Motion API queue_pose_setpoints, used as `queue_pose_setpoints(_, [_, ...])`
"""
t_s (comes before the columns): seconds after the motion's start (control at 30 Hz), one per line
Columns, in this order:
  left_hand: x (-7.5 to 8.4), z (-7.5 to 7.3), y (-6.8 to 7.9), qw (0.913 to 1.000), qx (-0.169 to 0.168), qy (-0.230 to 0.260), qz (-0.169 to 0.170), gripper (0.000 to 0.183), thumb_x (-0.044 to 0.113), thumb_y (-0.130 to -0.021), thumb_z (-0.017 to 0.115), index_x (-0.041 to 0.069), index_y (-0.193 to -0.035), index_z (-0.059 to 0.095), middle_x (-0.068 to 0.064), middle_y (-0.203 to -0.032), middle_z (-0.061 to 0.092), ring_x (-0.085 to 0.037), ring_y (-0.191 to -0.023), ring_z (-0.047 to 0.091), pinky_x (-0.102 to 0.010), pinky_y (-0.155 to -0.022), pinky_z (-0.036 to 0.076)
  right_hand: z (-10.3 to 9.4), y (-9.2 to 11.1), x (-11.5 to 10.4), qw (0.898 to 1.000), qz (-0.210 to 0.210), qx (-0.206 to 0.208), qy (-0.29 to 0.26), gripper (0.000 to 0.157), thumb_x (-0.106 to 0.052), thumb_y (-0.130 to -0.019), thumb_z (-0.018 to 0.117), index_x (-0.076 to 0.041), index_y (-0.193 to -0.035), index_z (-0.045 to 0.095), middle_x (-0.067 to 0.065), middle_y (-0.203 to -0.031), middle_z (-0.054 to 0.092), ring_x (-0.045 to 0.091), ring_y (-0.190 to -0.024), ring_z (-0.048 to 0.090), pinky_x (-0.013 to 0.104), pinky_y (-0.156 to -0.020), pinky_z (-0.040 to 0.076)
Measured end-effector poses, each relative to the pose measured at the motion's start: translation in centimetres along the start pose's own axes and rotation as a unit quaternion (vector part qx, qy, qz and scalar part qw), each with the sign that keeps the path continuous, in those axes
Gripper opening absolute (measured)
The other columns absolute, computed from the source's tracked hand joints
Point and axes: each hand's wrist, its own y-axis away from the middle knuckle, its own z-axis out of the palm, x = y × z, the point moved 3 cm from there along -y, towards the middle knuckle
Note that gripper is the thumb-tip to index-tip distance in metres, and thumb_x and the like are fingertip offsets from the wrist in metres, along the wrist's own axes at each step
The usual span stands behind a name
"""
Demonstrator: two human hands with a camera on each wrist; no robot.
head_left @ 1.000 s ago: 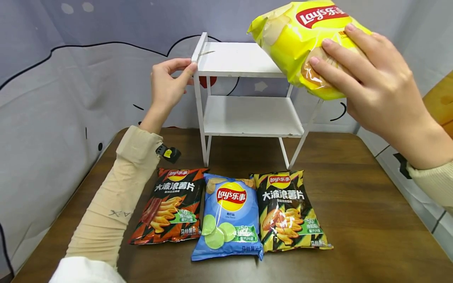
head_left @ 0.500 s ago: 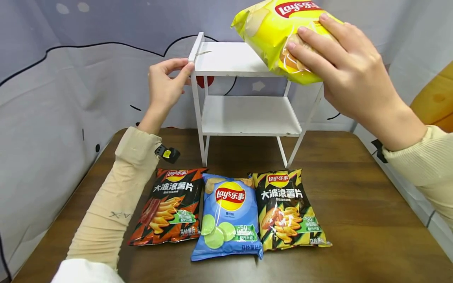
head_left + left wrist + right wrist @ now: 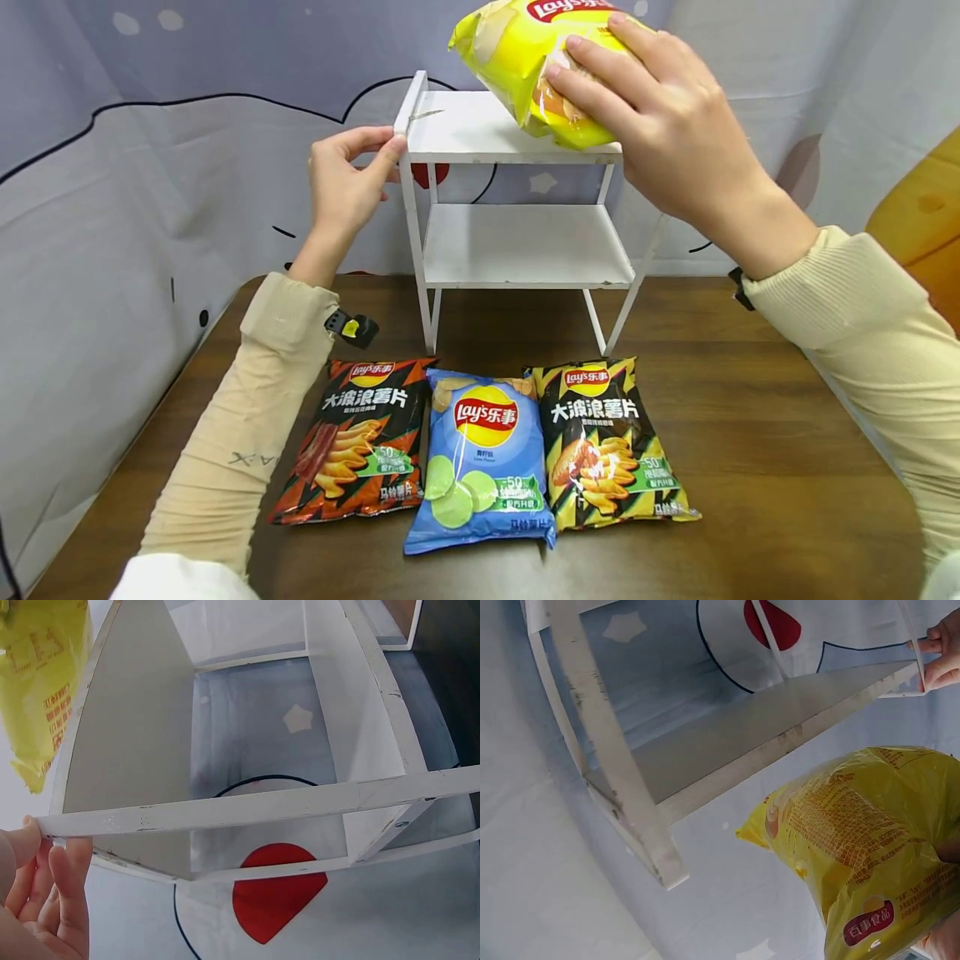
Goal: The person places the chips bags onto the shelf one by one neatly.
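A yellow bag of Lay's potato chips (image 3: pixel 510 67) is in my right hand (image 3: pixel 675 133), whose fingers are spread over its front and grip it. In the head view the bag overlaps the top board of a small white two-tier shelf (image 3: pixel 525 246). The right wrist view shows the bag's printed back (image 3: pixel 877 832) apart from the shelf's top board (image 3: pixel 780 742). My left hand (image 3: pixel 347 179) pinches the shelf's upper left front corner between thumb and fingers. The left wrist view also shows that hand (image 3: pixel 56 892) on the frame.
Three chip bags lie side by side in front of the shelf: a black-and-red one (image 3: pixel 360 442), a blue one (image 3: pixel 483 467) and a black-and-yellow one (image 3: pixel 607 446). They rest on a brown wooden table (image 3: pixel 750 433). A patterned cloth (image 3: pixel 187 183) hangs behind.
My right hand has carried the yellow chip bag leftward and slightly up, from the right of the shelf to above its top board. My left hand keeps its hold on the corner.
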Motion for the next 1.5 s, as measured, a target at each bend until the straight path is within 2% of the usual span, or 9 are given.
queue_pose_setpoints(0.2, [-0.1, -0.1, -0.1, 1.0, 0.0, 0.007, -0.003, 0.03, 0.022, -0.085, 0.073, 0.003, -0.108, 0.073, -0.006, -0.101, 0.071, -0.002, -0.056, 0.063, -0.013, -0.044, 0.049, 0.9, -0.9, 0.3, 0.999, -0.012, -0.026, 0.022, 0.039, 0.0, -0.097, 0.045, -0.01, -0.133, 0.055, 0.011, -0.133, 0.059, 0.039, -0.128, 0.049, 0.05, -0.11, 0.043])
queue_pose_setpoints(0.43, [-0.1, -0.2, 0.0, 0.9999, 0.004, 0.01, -0.008, 0.029, 0.022, -0.085, 0.074, 0.003, -0.107, 0.073, -0.004, -0.099, 0.071, -0.002, -0.056, 0.064, -0.014, -0.044, 0.049, 2.3, -2.0, 0.5, 0.998, -0.026, -0.036, 0.041, 0.045, 0.006, -0.094, 0.041, -0.008, -0.136, 0.051, 0.012, -0.135, 0.057, 0.042, -0.126, 0.05, 0.052, -0.105, 0.047])
queue_pose_setpoints(0.73, [-0.2, -0.5, -0.1, 0.9999, 0.009, 0.011, -0.006, 0.028, 0.021, -0.085, 0.074, 0.003, -0.107, 0.073, -0.002, -0.096, 0.071, -0.003, -0.056, 0.064, -0.013, -0.043, 0.049, 4.1, -4.3, -0.3, 0.996, -0.016, -0.065, 0.06, 0.045, 0.0, -0.1, 0.032, -0.011, -0.14, 0.048, 0.012, -0.139, 0.053, 0.038, -0.129, 0.047, 0.051, -0.103, 0.047])
queue_pose_setpoints(0.93, [-0.1, -0.7, -0.2, 0.9999, 0.009, 0.006, -0.01, 0.029, 0.022, -0.085, 0.074, 0.003, -0.107, 0.073, -0.002, -0.097, 0.071, -0.003, -0.056, 0.064, -0.013, -0.044, 0.05, 5.4, -5.6, -1.0, 0.993, 0.0, -0.095, 0.071, 0.046, 0.0, -0.098, 0.033, -0.012, -0.141, 0.046, 0.01, -0.143, 0.05, 0.037, -0.129, 0.046, 0.053, -0.103, 0.047])
queue_pose_setpoints(1.13, [-0.2, -0.8, -0.1, 0.9999, 0.007, 0.002, -0.008, 0.029, 0.023, -0.085, 0.074, 0.003, -0.107, 0.073, -0.003, -0.097, 0.071, -0.002, -0.056, 0.064, -0.013, -0.044, 0.049, 6.4, -6.4, -1.4, 0.99, 0.025, -0.121, 0.065, 0.045, -0.005, -0.101, 0.032, -0.013, -0.143, 0.044, 0.01, -0.144, 0.049, 0.038, -0.131, 0.044, 0.055, -0.106, 0.044])
queue_pose_setpoints(1.5, [-0.3, -0.7, 0.0, 0.9999, 0.007, 0.011, -0.003, 0.029, 0.022, -0.085, 0.074, 0.002, -0.107, 0.073, -0.003, -0.096, 0.071, -0.003, -0.056, 0.064, -0.013, -0.044, 0.05, 7.7, -7.5, -1.7, 0.984, 0.038, -0.153, 0.087, 0.045, -0.007, -0.103, 0.028, -0.014, -0.147, 0.039, 0.009, -0.149, 0.044, 0.037, -0.134, 0.042, 0.057, -0.109, 0.041])
